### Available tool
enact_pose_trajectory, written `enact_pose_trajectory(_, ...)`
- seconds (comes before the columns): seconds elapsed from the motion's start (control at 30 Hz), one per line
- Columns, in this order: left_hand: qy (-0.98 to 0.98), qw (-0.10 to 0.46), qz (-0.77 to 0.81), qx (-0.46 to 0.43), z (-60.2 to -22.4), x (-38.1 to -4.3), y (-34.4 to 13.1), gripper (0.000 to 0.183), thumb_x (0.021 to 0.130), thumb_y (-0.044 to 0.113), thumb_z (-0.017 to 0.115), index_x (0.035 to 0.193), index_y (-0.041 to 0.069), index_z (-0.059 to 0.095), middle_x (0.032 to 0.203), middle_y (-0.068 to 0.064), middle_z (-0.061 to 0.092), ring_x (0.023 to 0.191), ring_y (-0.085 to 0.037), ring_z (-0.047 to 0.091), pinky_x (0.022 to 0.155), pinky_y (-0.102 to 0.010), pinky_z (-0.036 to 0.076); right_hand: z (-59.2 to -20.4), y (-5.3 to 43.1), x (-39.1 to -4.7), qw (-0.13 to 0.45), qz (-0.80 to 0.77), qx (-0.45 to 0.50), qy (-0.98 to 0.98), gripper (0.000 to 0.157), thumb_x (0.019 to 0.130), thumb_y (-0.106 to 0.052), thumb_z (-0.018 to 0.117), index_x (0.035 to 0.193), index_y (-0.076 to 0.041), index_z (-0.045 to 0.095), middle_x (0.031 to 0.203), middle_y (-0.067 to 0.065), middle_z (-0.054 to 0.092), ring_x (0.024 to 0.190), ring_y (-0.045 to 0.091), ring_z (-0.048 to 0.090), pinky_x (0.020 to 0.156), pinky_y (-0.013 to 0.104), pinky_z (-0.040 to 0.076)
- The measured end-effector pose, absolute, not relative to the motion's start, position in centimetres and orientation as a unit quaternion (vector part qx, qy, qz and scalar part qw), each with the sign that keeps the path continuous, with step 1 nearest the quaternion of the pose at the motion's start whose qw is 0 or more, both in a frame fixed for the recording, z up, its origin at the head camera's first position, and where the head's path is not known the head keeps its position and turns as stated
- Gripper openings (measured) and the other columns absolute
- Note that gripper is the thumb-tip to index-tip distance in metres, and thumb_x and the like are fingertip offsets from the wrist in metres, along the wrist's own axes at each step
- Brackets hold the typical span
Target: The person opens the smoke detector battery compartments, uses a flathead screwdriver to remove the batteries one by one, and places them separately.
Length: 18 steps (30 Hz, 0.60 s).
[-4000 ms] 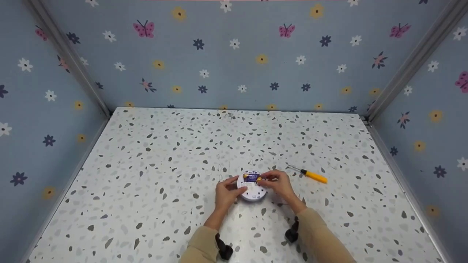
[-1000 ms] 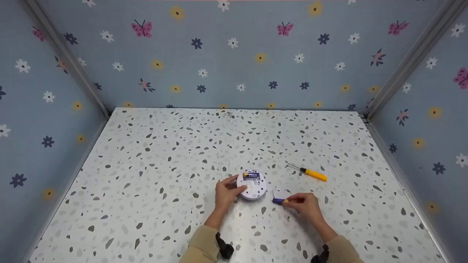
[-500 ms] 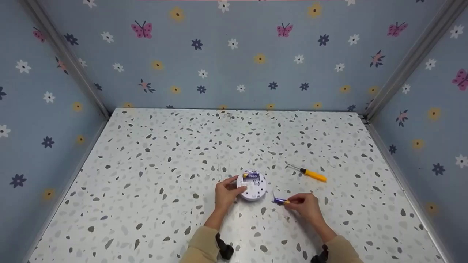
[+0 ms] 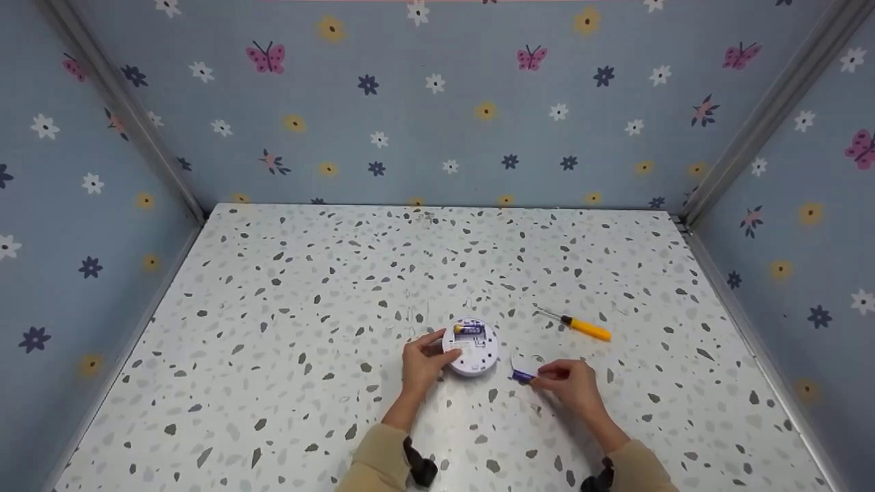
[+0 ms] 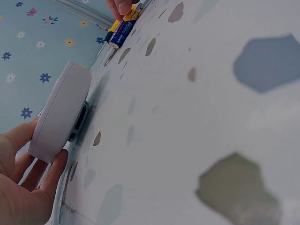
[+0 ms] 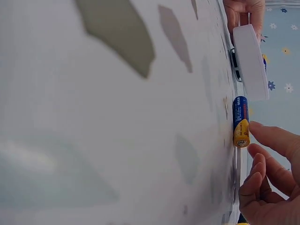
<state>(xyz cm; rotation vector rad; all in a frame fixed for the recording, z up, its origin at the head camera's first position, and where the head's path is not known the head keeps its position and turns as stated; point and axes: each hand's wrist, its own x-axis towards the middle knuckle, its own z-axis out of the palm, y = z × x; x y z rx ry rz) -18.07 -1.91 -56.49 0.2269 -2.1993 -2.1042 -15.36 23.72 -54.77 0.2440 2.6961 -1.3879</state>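
My left hand (image 4: pixel 424 365) holds a white round device (image 4: pixel 472 362) by its left edge, thumb on top and fingers round the rim. Its open battery compartment faces up, with one blue-and-yellow battery (image 4: pixel 469 329) in the upper slot and a bare slot below. A grey oval part (image 5: pixel 79 122) shows under the device in the left wrist view. To the right, my right hand (image 4: pixel 571 386) pinches the yellow end of a second battery (image 6: pixel 241 115) with its fingertips. That battery lies on the speckled table (image 4: pixel 307 383), pointing towards the device.
A screwdriver (image 4: pixel 588 329) with a yellow handle lies behind the right hand, its shaft pointing left. Several faint thin outlines mark the tabletop near the device. Blue flower-patterned walls (image 4: pixel 437 102) enclose the back and both sides.
Four seconds ago my right hand was at the device's compartment; since then it has moved right and nearer with one battery. In the last second that battery has turned slightly. My left hand stays put.
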Motion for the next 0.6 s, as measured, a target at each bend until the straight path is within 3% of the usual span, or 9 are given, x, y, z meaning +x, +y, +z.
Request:
enact_pose_trajectory(0.37,-0.73,0.026,-0.677,0.094,-56.4,-18.1,-2.0,0.047,0.062,0.009,0.079,0.106,0.004,0.064,0.088,-0.011,0.065,0.076,-0.017,0.06,0.05,-0.021,0.047,-53.7,23.0,-16.2,0.074,-0.474,0.097,0.872,0.02,0.069,-0.015,0.075,0.087,-0.009,0.07,0.073,0.003,0.058,0.064,0.016,0.049,0.052,0.023,0.043)
enact_pose_trajectory(0.6,-0.731,0.027,-0.676,0.092,-56.3,-17.9,-2.0,0.046,0.063,0.009,0.079,0.107,0.004,0.064,0.092,-0.011,0.064,0.079,-0.018,0.06,0.057,-0.022,0.049,-53.2,22.0,-16.9,0.053,-0.474,0.063,0.877,0.018,0.07,-0.014,0.075,0.086,-0.007,0.07,0.071,0.001,0.059,0.064,0.015,0.049,0.054,0.023,0.044)
